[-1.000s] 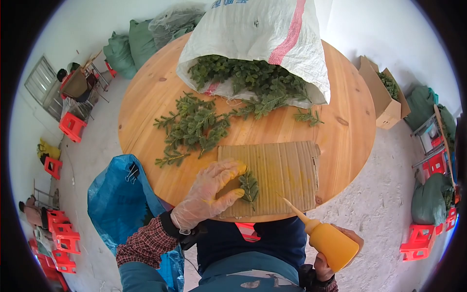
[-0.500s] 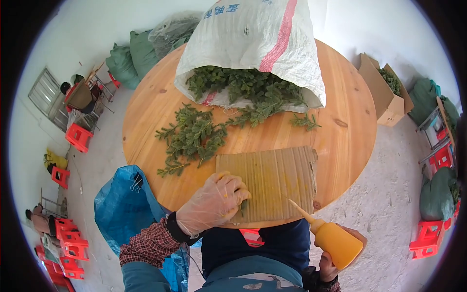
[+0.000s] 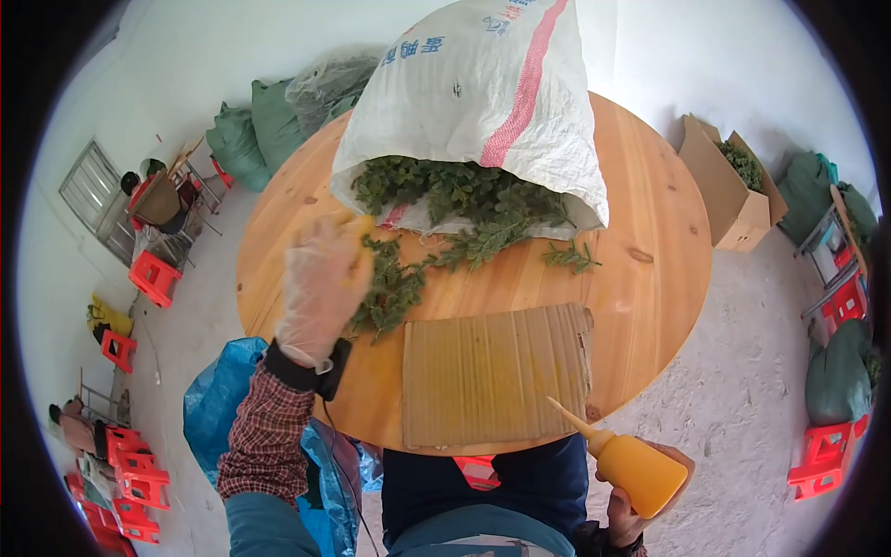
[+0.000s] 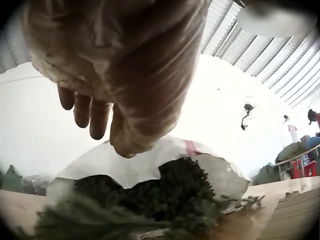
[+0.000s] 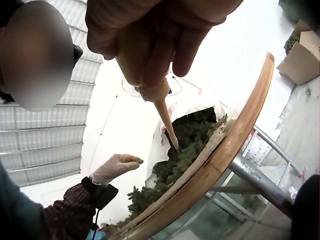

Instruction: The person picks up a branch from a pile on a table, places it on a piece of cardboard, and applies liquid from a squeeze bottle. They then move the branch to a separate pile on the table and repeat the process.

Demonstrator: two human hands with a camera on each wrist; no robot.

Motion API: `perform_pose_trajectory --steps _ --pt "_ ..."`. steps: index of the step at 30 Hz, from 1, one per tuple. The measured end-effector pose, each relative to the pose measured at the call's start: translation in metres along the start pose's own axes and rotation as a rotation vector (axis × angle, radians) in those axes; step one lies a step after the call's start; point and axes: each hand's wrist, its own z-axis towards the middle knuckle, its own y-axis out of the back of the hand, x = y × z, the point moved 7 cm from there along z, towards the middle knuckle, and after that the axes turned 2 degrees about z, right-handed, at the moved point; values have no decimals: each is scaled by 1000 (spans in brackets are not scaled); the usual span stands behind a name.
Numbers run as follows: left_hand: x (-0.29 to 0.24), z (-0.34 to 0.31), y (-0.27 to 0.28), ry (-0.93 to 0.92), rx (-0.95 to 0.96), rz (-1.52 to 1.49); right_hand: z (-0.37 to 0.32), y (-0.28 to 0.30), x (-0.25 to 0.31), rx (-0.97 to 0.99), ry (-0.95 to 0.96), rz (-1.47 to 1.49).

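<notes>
My gloved left hand (image 3: 320, 288), loosely open and empty, hovers by loose sprigs (image 3: 394, 295) on the bench (image 3: 650, 306); my right hand (image 3: 626, 522) grips a yellow bottle (image 3: 640, 475). Stained cardboard (image 3: 492, 381) suggests work done, but the brimming sack (image 3: 445, 102) suggests plenty left.

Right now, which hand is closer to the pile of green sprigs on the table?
Your left hand, raised over the left side of the green sprigs. Your right hand is farther off, gripping the yellow bottle beyond the cardboard's near right corner.
</notes>
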Motion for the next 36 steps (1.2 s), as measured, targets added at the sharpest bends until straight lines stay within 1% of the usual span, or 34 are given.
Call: perform_pose_trajectory --steps 1,3,4,6,9,12,15,18,19,20,22,23,26,27,29,30,32,34,36 --pt "-16 9 3 -41 -48 -73 -1 2 -3 -1 2 -3" --pt "-50 21 -18 -93 52 -139 -2 4 -9 10 -12 18" --pt "-64 27 -29 -95 49 -139 -3 4 -12 14 -20 31" --pt "-93 33 -51 -240 -101 41 -5 7 -17 21 -40 54" --pt "-94 46 -101 -246 -102 49 -7 12 -22 14 -62 74" --pt "-96 55 -106 -250 -101 23 -11 16 -27 9 -100 88" --pt "-88 55 -100 -242 -97 -32 -10 16 -25 -41 -138 152" --pt "-82 53 -62 -268 -245 -88 -5 16 -18 -94 -141 180" --pt "-78 51 -54 -267 -245 -87 -4 17 -15 -128 -131 172" --pt "-73 48 -51 -249 -187 -111 -4 19 -13 -161 -121 165" --pt "-61 41 -48 -205 -70 -157 -3 17 -11 -147 -106 170" --pt "-56 36 -44 -198 -71 -155 -2 17 -10 -137 -91 171" --pt "-47 23 -44 -149 55 -336 -1 13 -3 -125 -89 189" --pt "-47 19 -41 -143 58 -336 -1 11 -1 -120 -101 208" --pt "-48 14 -23 -155 -59 -303 -2 10 -3 -110 -106 227" --pt "-50 12 -14 -166 -115 -290 -6 13 -8 -117 -76 163" --pt "-58 2 -5 -196 -89 -326 -14 22 -18 -127 -18 28" --pt "-70 -14 -1 -262 -40 -382 -16 31 -26 -117 -2 -4" --pt "-81 -35 -9 -287 -6 -395 -18 35 -28 -97 30 -55"
